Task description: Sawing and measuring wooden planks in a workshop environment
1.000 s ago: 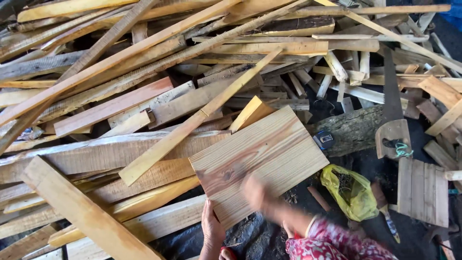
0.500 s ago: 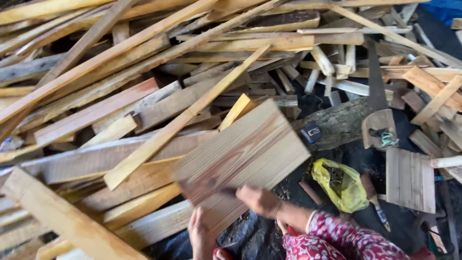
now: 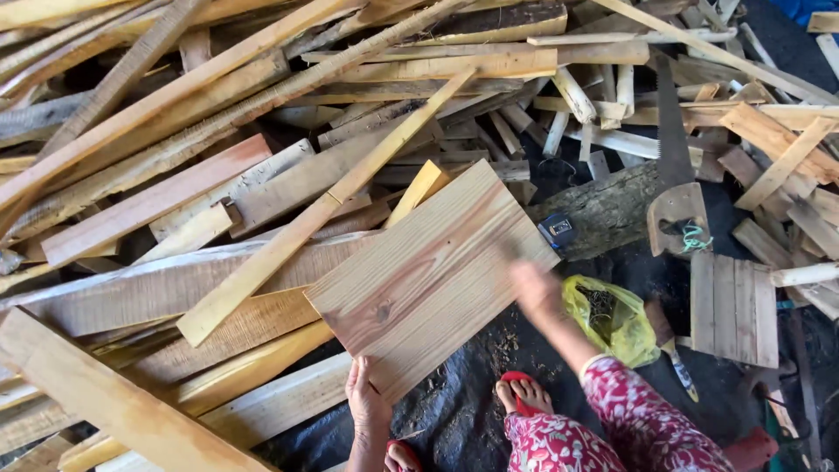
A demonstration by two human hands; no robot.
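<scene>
- Head view, looking straight down: the left hand (image 3: 367, 404) grips the near edge of a wide pine board (image 3: 433, 275), fingers closed over its lower corner, thumb side against the wood.
- The board lies tilted, its far corner resting up on the heap of scrap timber (image 3: 262, 131), its near edge down by the black plastic sheet (image 3: 472, 398) that covers the ground.
- The right hand (image 3: 535, 293) is at the board's right edge, blurred; whether its fingers are spread or closed on anything I cannot tell.
- A long pale batten (image 3: 319, 214) runs diagonally across the heap and passes just beside the board's upper left edge.
- Just right of the right hand sits a yellow plastic bag (image 3: 616, 319) on the sheet, with a dark-handled tool (image 3: 671, 350) lying at its right side.
- Past the board's far right corner a small black tape measure (image 3: 558, 231) rests against a rough log (image 3: 603, 210).
- A handsaw (image 3: 675, 188) lies over that log, wooden handle nearest, blade pointing away.
- Near the right edge of the sheet lies a small panel of joined slats (image 3: 734, 306).
- A foot in a red sandal (image 3: 523, 395) stands on the sheet below the board, next to a leg in red floral trousers (image 3: 629, 419).
</scene>
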